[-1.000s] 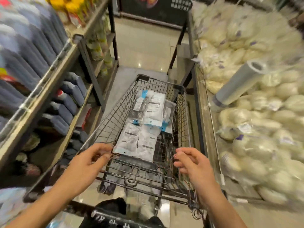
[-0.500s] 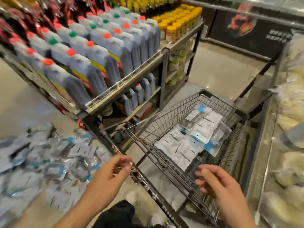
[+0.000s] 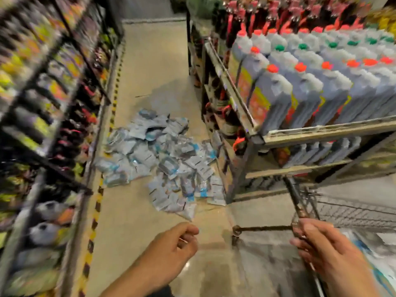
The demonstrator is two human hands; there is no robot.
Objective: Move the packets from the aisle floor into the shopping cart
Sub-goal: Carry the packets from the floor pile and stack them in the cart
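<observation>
A loose pile of several white and blue packets lies on the aisle floor, up against the foot of the right-hand shelf. My left hand hangs low over bare floor just short of the pile, fingers loosely curled and holding nothing. The wire shopping cart stands at the lower right, with blurred packets inside it. My right hand hovers at the cart's near corner rim, fingers relaxed, nothing in it.
A metal shelf of grey bottles with red and green caps stands to the right, its corner post close to the pile. A dark rack of goods lines the left side behind yellow-black floor tape. The aisle floor runs on beyond the pile.
My view has swung left from the cart to the aisle, bringing the packet pile to the centre. Both hands came off the cart, and the left has moved toward the pile.
</observation>
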